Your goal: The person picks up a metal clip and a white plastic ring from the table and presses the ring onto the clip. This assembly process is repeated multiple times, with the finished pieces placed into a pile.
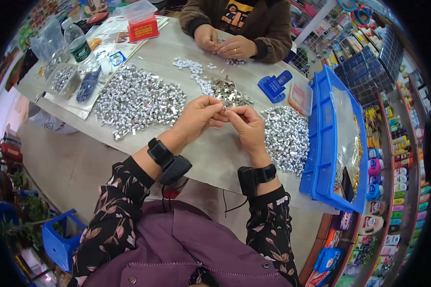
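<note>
My left hand [196, 118] and my right hand [249, 128] meet above the middle of the table, fingertips pinched together. Between them is a small metal piece [224, 109], mostly covered by the fingers, so its exact shape is hidden. Just beyond my fingertips lies a heap of shiny flat metal pieces [230, 92], with a trail of small white round parts [196, 71] stretching away from it. A wide pile of small silver-and-white pieces [139, 103] spreads out left of my left hand. Beside my right hand is another such pile [286, 138].
Along the table's right edge stands a blue crate [316, 143], near a clear lidded box [300, 97] and a blue plastic holder [274, 86]. A co-worker's hands [227, 45] work across the table [206, 158]. A bottle [79, 44] and red box [143, 29] stand far left.
</note>
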### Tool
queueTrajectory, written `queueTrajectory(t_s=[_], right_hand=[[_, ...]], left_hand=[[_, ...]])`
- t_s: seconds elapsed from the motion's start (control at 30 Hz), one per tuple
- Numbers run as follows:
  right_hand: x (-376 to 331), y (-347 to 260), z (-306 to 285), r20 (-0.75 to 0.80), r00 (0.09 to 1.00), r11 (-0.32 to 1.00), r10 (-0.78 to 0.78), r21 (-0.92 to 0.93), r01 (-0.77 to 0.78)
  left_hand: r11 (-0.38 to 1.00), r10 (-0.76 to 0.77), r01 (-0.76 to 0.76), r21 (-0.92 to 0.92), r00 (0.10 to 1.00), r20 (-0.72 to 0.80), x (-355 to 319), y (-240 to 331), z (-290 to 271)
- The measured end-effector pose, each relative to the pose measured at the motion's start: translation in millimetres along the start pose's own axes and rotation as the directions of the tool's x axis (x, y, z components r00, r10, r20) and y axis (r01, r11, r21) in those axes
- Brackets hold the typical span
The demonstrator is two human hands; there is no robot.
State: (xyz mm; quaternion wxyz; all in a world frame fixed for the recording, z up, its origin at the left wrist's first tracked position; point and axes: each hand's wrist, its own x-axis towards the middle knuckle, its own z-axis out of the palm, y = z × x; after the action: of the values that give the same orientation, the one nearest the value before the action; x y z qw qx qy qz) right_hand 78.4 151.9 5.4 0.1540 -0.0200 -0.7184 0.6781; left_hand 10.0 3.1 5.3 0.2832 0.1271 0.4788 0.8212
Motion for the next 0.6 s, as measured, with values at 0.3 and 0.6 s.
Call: queueTrajectory(t_s=[0.3,0.6], right_hand=[[-3.8,-37.2,-72.5,-0.292,0.946,0.717,-0.144,-0.689,-0.104],[-4.5,-24.4,-42.7,-0.095,0.989,0.597,-0.111,-0.802,-0.01]], left_hand=[[0.334,0.353,-0.297,0.894,0.92,0.174,8.5,2.4,-9.1],[-0.003,0.338,-0.254,0.967,0.91,0.24,11.1,0.1,-2.5]])
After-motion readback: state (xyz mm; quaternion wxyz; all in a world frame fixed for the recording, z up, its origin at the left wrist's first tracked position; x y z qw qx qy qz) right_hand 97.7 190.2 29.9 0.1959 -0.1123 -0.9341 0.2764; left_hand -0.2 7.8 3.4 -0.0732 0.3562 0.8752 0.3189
